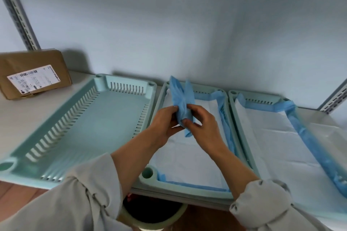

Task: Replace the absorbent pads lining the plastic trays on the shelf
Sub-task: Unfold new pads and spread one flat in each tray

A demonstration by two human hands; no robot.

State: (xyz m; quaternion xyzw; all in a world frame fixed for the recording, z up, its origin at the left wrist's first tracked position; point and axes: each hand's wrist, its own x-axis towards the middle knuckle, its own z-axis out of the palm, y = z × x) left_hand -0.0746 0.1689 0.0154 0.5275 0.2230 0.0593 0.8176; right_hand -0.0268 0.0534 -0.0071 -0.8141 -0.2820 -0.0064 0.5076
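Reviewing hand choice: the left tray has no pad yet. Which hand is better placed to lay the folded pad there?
Probably the left hand: it grips the folded pad and sits nearer the bare tray.

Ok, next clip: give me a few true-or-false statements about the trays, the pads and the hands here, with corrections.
1. The left pale green plastic tray holds no pad. True.
2. Both hands grip the folded blue absorbent pad. True: left hand, right hand.
3. The brown cardboard parcel sits inside the middle tray. False: it lies on the shelf, left of the trays.
4. The right tray is unlined. False: a white, blue-edged pad lines it.
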